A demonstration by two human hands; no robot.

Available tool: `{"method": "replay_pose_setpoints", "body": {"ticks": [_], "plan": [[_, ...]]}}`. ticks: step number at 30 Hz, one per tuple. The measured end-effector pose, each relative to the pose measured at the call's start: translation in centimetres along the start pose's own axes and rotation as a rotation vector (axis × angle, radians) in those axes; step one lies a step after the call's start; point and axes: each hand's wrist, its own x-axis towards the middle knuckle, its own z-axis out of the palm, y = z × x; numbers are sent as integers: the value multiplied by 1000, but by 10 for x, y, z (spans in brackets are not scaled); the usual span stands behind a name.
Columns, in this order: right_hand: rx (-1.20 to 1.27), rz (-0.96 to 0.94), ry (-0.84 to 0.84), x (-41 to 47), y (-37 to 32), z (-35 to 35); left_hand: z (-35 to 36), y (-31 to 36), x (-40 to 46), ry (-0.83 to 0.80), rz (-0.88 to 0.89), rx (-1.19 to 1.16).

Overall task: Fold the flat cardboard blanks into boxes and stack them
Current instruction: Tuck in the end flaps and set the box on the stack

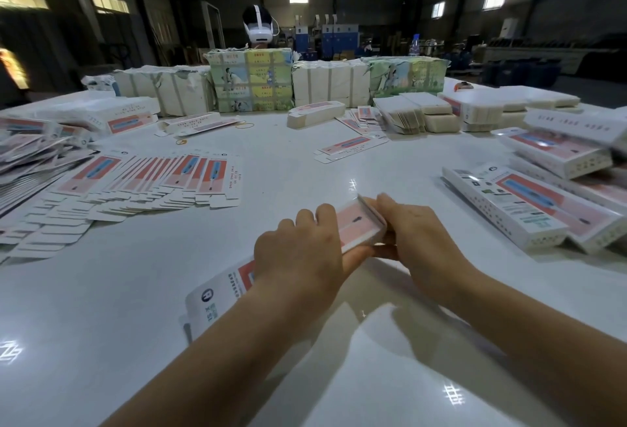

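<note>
A long white and pink cardboard box [356, 224] lies slantwise on the white table [305, 162], partly formed. My left hand [302, 253] grips its middle from above, fingers curled over the far side. My right hand [412, 233] holds the far end, where a small flap [362, 201] stands up. The near end with printed logo [217, 294] sticks out under my left wrist. A fan of flat blanks [142, 179] lies at the left. Folded boxes [529, 202] are stacked at the right.
Bundles of wrapped blanks [251, 80] line the far side, with a person wearing a headset [258, 28] behind them. A single flat blank [351, 146] and rubber bands [245, 126] lie mid-table. More piles [417, 114] sit at the far right.
</note>
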Motion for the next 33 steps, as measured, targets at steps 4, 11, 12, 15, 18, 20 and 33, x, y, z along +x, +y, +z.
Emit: {"method": "replay_pose_setpoints", "body": {"ticks": [4, 11, 12, 15, 18, 20, 33], "plan": [[169, 125, -87, 5, -2, -8, 1, -2, 0, -8, 11, -6], [280, 120, -103, 7, -7, -12, -1, -6, -2, 73, 18, -4], [292, 123, -99, 7, -7, -13, -1, -5, -1, 92, 18, -1], [313, 111, -101, 7, -7, -15, -4, -4, 0, 124, 14, 2], [263, 52, -129, 4, -7, -14, -8, -2, -1, 169, 25, 6], [200, -3, -133, 1, -8, -12, -11, -1, -3, 186, 42, -16], [50, -26, -71, -3, -6, -5, -9, 5, -8, 153, 42, 99]]}}
